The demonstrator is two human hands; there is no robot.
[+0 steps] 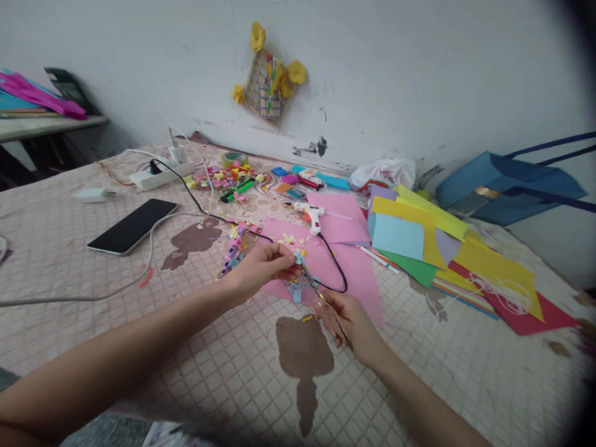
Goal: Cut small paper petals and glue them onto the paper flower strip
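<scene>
One blue paper piece (298, 256) is pinched in the left grip (266, 266) above the pink sheet (362, 273), scissors (315, 286) held in the right grip (348, 320). Turning the piece should keep cuts neat.

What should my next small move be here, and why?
Probably hold your left hand steady and work the slim tool gently on the small blue paper piece: that piece is pinched in your left hand, and your right hand grips the tool with its tip close to the paper.
</scene>
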